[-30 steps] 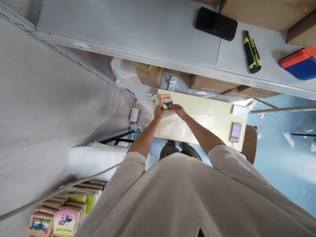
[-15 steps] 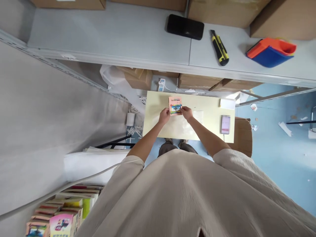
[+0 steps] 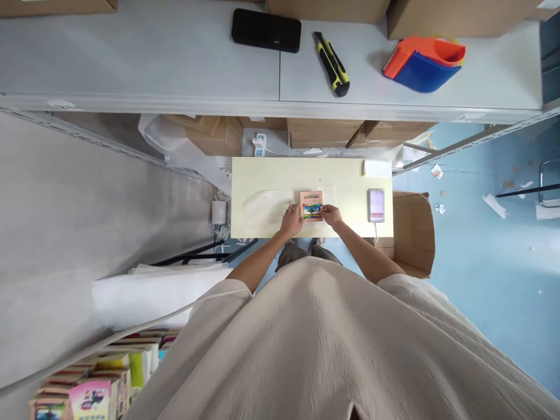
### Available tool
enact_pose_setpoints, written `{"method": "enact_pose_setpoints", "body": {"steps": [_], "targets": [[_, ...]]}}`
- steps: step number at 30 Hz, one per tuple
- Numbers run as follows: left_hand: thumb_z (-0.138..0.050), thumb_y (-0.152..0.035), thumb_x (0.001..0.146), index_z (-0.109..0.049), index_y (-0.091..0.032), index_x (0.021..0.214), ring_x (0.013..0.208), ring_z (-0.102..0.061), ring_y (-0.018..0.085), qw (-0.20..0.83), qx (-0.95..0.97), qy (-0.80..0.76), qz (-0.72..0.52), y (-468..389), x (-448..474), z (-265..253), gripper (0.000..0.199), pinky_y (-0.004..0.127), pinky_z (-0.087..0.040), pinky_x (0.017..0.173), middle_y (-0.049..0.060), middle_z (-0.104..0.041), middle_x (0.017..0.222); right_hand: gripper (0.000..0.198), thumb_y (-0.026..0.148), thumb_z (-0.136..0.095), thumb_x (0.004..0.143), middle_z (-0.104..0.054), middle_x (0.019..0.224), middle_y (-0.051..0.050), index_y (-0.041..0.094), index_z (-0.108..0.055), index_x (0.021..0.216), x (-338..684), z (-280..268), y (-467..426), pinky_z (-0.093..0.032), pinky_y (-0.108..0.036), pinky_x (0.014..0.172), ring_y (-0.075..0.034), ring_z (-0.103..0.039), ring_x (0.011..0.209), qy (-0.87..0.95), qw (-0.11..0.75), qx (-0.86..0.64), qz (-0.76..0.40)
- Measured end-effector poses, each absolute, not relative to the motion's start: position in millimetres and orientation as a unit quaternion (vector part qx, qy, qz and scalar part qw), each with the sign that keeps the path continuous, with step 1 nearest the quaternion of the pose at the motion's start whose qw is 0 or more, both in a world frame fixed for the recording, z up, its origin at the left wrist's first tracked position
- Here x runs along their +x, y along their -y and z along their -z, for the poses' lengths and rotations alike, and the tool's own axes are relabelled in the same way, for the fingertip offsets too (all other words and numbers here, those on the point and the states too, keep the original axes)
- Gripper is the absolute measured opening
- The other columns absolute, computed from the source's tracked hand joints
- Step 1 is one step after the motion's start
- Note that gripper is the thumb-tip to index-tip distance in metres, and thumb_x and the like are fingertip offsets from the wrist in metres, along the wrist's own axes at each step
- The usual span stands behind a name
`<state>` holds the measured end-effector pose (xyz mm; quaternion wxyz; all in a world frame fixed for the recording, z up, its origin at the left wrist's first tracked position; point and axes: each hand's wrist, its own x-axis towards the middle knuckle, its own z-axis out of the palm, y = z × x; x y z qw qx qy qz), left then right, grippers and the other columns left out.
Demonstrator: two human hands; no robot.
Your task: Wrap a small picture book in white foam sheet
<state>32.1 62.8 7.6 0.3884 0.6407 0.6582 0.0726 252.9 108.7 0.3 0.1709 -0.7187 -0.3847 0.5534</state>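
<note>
A small pink book (image 3: pixel 312 198) with a tree picture on its cover lies face up on, or just above, the pale yellow table (image 3: pixel 350 175). Gripping its left edge is my left hand (image 3: pixel 292 221), fingers closed and thumb hidden. My right hand (image 3: pixel 331 216) pinches the right edge near the lower corner. Beneath and left of the book spreads a thin whitish sheet (image 3: pixel 268 207), hard to tell from the tabletop.
A phone-like device (image 3: pixel 375 205) with a cable and a white box (image 3: pixel 377 168) occupy the table's right end. Above, a grey shelf (image 3: pixel 175 70) carries a utility knife (image 3: pixel 332 65), a black case (image 3: pixel 266 30) and an orange-blue holder (image 3: pixel 424 64). Stacked books (image 3: pixel 100 373) stand lower left.
Both hands have brought the book nearer my body, toward the table's front edge. The whitish sheet shows more plainly under it. My view has shifted to the right.
</note>
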Motion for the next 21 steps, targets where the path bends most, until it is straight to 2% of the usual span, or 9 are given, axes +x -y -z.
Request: {"method": "enact_pose_setpoints", "body": {"steps": [6, 13, 21], "targets": [[-0.054, -0.015, 0.102, -0.034, -0.021, 0.181, 0.157, -0.053, 0.04, 0.37, 0.692, -0.62, 0.005, -45.1, 35.1, -0.4, 0.082, 0.055, -0.05, 0.125, 0.022, -0.038, 0.183, 0.01, 0.026, -0.074, 0.087, -0.085, 0.088, -0.003, 0.024, -0.079, 0.095, 249.0, 13.9, -103.1, -0.058, -0.03, 0.074, -0.022, -0.078, 0.082, 0.426, 0.112, -0.728, -0.524], [-0.055, -0.018, 0.103, -0.035, -0.025, 0.182, 0.167, -0.04, 0.043, 0.346, 0.713, -0.603, 0.087, -40.4, 36.1, -4.7, 0.083, 0.06, -0.045, 0.129, 0.02, -0.031, 0.188, 0.02, 0.026, -0.071, 0.096, -0.089, 0.107, -0.006, 0.025, -0.085, 0.109, 244.6, 15.5, -103.4, -0.059, -0.03, 0.085, -0.025, -0.081, 0.101, 0.468, 0.057, -0.736, -0.486], [-0.061, -0.016, 0.097, -0.04, -0.027, 0.18, 0.168, -0.037, 0.046, 0.361, 0.705, -0.605, 0.084, -43.4, 39.1, -11.1, 0.085, 0.065, -0.044, 0.13, 0.022, -0.03, 0.188, 0.018, 0.034, -0.072, 0.099, -0.086, 0.113, -0.011, 0.024, -0.082, 0.109, 257.3, 14.4, -101.0, -0.057, -0.034, 0.092, -0.029, -0.078, 0.107, 0.493, 0.079, -0.729, -0.469]]}}
